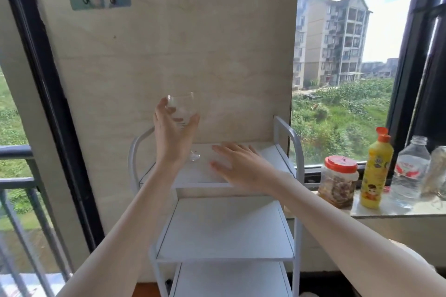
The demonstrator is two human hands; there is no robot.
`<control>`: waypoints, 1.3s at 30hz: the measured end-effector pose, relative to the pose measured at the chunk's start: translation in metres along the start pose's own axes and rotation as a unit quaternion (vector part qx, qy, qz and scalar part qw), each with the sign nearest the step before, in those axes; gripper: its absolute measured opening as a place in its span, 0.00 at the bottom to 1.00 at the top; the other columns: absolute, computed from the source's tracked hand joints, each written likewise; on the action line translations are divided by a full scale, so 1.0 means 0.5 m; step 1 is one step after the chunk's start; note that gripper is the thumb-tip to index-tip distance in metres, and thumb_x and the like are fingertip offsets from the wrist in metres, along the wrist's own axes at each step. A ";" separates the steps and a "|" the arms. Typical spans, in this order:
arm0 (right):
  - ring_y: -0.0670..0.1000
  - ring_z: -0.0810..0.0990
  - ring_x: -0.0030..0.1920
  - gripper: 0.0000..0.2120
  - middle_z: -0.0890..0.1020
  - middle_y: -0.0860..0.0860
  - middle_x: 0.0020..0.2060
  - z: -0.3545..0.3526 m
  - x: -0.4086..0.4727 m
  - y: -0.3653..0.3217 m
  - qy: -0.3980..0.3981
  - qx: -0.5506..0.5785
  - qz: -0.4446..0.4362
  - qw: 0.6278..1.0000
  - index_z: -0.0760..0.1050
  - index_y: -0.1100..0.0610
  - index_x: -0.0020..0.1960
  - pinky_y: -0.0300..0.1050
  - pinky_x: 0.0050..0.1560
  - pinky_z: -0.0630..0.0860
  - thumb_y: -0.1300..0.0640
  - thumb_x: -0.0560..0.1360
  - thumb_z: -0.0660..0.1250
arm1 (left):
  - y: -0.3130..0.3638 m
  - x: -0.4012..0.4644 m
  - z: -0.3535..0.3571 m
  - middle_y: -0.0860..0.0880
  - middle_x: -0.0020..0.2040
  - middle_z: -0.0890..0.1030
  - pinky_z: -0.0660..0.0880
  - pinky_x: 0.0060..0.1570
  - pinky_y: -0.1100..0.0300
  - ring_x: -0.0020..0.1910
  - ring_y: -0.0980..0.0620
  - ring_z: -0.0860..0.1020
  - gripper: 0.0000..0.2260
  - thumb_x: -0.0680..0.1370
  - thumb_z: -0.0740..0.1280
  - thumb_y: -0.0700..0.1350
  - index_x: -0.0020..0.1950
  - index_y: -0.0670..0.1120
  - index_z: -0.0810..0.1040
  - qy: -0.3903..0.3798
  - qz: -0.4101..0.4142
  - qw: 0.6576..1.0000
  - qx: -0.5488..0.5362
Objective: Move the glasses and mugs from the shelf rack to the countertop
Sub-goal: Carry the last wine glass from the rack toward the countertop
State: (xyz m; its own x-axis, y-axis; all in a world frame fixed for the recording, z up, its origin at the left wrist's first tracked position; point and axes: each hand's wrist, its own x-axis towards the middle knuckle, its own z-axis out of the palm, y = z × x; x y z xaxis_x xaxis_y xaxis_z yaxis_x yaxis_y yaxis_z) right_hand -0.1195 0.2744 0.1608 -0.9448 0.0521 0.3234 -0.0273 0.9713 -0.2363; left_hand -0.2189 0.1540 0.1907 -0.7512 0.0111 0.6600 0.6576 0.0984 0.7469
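Note:
A clear stemmed wine glass (181, 108) stands upright on the top tier of a white metal shelf rack (287, 135), its round foot resting on the shelf surface. My left hand (169, 132) wraps around the bowl of the glass from the left and below. My right hand (239, 164) lies flat, fingers spread, on the top shelf to the right of the glass, holding nothing. The middle tier (224, 231) of the rack is bare.
A marble sill (398, 210) to the right carries a red-lidded jar (337, 181), a yellow bottle (376, 169), a clear water bottle (410, 171) and another glass item at the frame edge. A beige wall panel stands behind the rack. A railing is at the left.

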 end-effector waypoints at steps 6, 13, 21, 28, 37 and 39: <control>0.49 0.51 0.75 0.29 0.57 0.49 0.75 -0.081 -0.128 -0.009 0.116 -0.002 -0.027 0.993 0.53 0.47 0.74 0.54 0.74 0.42 0.40 0.76 0.55 | 0.124 -0.091 -0.024 0.47 0.59 0.73 0.71 0.59 0.49 0.57 0.47 0.75 0.27 0.71 0.71 0.47 0.67 0.49 0.64 -0.004 0.048 0.998 -0.038; 0.50 0.45 0.76 0.31 0.50 0.48 0.76 -0.196 -0.441 0.051 0.146 -0.127 0.045 0.980 0.46 0.43 0.74 0.56 0.74 0.38 0.36 0.75 0.51 | 0.285 -0.327 0.016 0.52 0.56 0.72 0.73 0.47 0.61 0.44 0.62 0.75 0.29 0.71 0.72 0.45 0.68 0.47 0.63 -0.085 0.074 0.989 -0.096; 0.52 0.48 0.76 0.31 0.53 0.49 0.76 -0.265 -0.948 0.162 0.142 -0.212 0.236 0.938 0.48 0.44 0.74 0.62 0.72 0.39 0.36 0.74 0.52 | 0.470 -0.726 0.169 0.59 0.53 0.73 0.74 0.46 0.65 0.44 0.69 0.76 0.32 0.71 0.72 0.45 0.70 0.47 0.60 -0.273 0.049 0.938 -0.207; 0.52 0.48 0.76 0.32 0.53 0.49 0.76 -0.338 -1.395 0.218 0.126 -0.232 0.436 0.860 0.50 0.45 0.74 0.62 0.71 0.41 0.37 0.74 0.55 | 0.683 -1.068 0.334 0.46 0.60 0.74 0.75 0.48 0.58 0.45 0.57 0.77 0.31 0.71 0.71 0.45 0.70 0.45 0.61 -0.414 0.043 0.866 -0.277; 0.52 0.46 0.76 0.31 0.51 0.50 0.77 -0.432 -1.872 0.270 0.113 -0.258 0.619 0.733 0.48 0.46 0.75 0.62 0.73 0.42 0.37 0.76 0.51 | 0.941 -1.481 0.550 0.53 0.57 0.73 0.76 0.47 0.59 0.51 0.54 0.78 0.27 0.72 0.71 0.45 0.66 0.50 0.63 -0.571 0.027 0.723 -0.388; 0.52 0.46 0.76 0.31 0.51 0.50 0.76 -0.452 -1.959 0.293 0.108 -0.266 0.645 0.708 0.48 0.46 0.75 0.62 0.73 0.42 0.37 0.76 0.51 | 0.993 -1.565 0.599 0.54 0.57 0.74 0.75 0.54 0.52 0.53 0.53 0.78 0.26 0.72 0.71 0.45 0.65 0.53 0.63 -0.596 0.023 0.696 -0.400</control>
State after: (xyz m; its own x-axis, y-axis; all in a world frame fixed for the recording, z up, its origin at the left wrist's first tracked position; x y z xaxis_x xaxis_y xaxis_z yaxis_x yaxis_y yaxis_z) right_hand 0.8757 0.4182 0.0167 0.0017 0.9546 0.2979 0.9942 0.0303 -0.1028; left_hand 0.6785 0.4922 0.0209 0.0720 0.8608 0.5039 0.1451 -0.5089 0.8485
